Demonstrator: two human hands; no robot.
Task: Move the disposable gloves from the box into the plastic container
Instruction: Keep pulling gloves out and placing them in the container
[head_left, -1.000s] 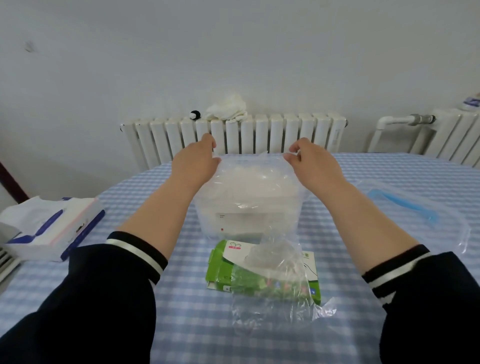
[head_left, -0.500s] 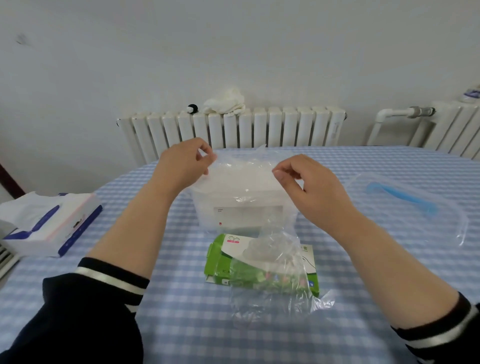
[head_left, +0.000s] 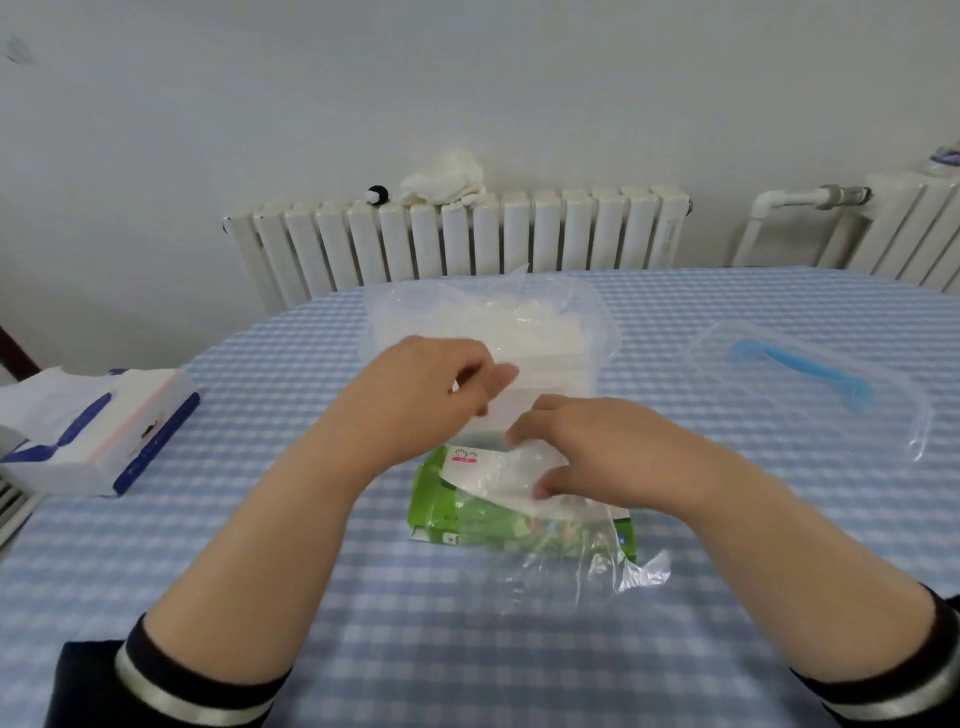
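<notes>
Clear plastic container (head_left: 395, 332) is my landmark: it sits mid-table on the checked cloth (head_left: 727, 301), heaped with white disposable gloves (head_left: 524, 322) that rise above its rim, loose film crumpled on top. Green box (head_left: 447, 514) lies flat just in front of the container, long axis running left-right, printed face up, thin clear film (head_left: 571, 566) trailing over its right end toward the camera. Left hand (head_left: 415, 395) is at the container's front wall, fingers curled with thumb and forefinger pinched; what it holds is blurred, can't tell. Right hand (head_left: 602, 447) is over the box, fingers curled down onto the film there. Lid (head_left: 810, 384) with blue strip lies well to the container's right. Risks, as I judge them: the stack is overfull, so dragging film could pull gloves out over the rim; slippery film may slide from a pinch; lid likely won't seat without pressing the pile down.
</notes>
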